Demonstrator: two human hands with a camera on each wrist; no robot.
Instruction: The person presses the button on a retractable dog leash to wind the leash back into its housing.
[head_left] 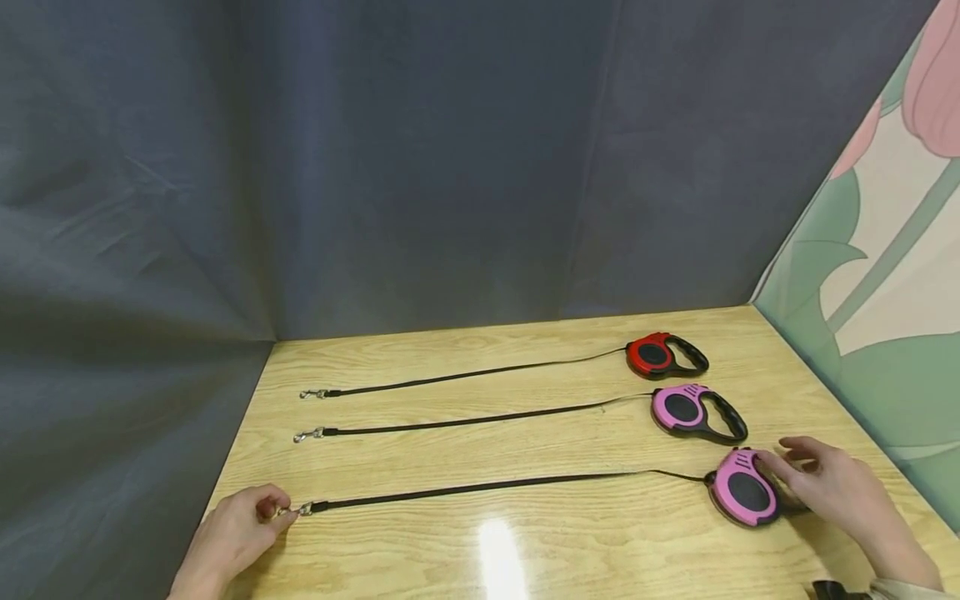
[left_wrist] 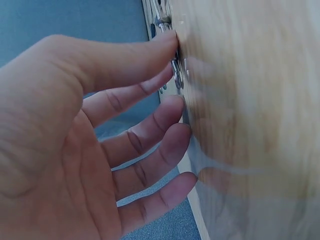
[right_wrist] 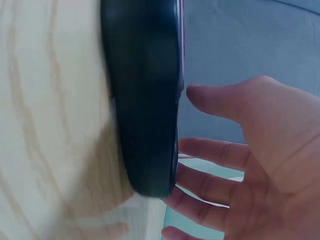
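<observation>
Three retractable dog leashes lie side by side, cords drawn out to the left. At the near left, my left hand pinches the metal snap hook of the nearest leash between thumb and index finger. In the left wrist view this snap hook pokes out past the thumb, and the other fingers spread loosely by the tabletop. The black cord runs right to a pink case. My right hand hovers at its handle, fingers loosely bent. In the right wrist view, thumb and fingers lie beside the black handle, not curled round it.
Behind lie a second pink leash and a red leash, their snap hooks at the left. The wooden table meets a dark grey cloth at back and left, and a flower-patterned panel at right.
</observation>
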